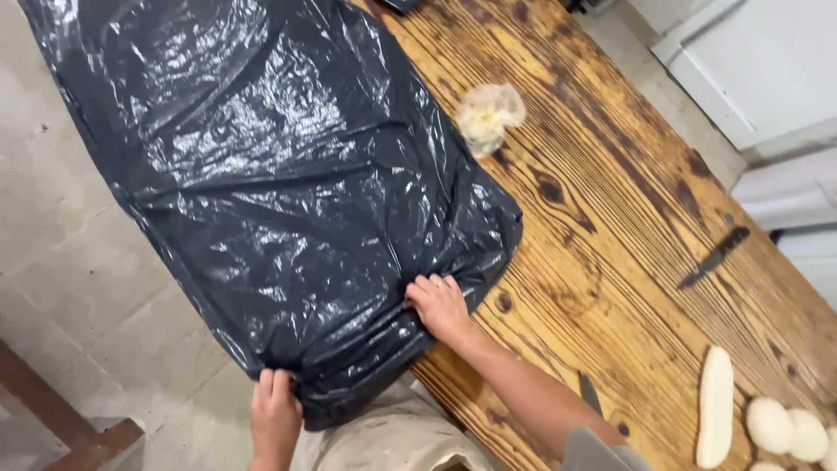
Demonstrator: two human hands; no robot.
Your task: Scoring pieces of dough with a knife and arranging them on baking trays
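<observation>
At the left, the person's left hand [275, 410] is closed on the lower edge of a large black plastic bag [270, 174], with the fingers curled over bunched film. That hand hangs off the near left edge of the bench [610, 201], above the pale tiled floor [61, 262]. The bag lies spread over the bench's left side and drapes past that edge, glossy and heavily creased.

Further right, the right hand [440, 305] pinches the bag's near right corner, its grip also closed on gathered plastic, resting on the wood. Below both hands a pale, stained cloth [392, 436] shows, likely an apron.

Beyond the bag, near the far middle of the bench, sits a small crumpled clear bag [490, 113] holding something pale. Toward the right edge lies a dark-handled knife [715, 257], well apart from the hands. At the near right corner are pale dough pieces [717, 406], one long and several round.

As a judgement, the thin film could tear where the fingers bunch it if pulled hard. Much of the bag hangs over the edge, so a loosened grip could let it slide to the floor. A wide sweep of the plastic might drag the small clear bag along.
</observation>
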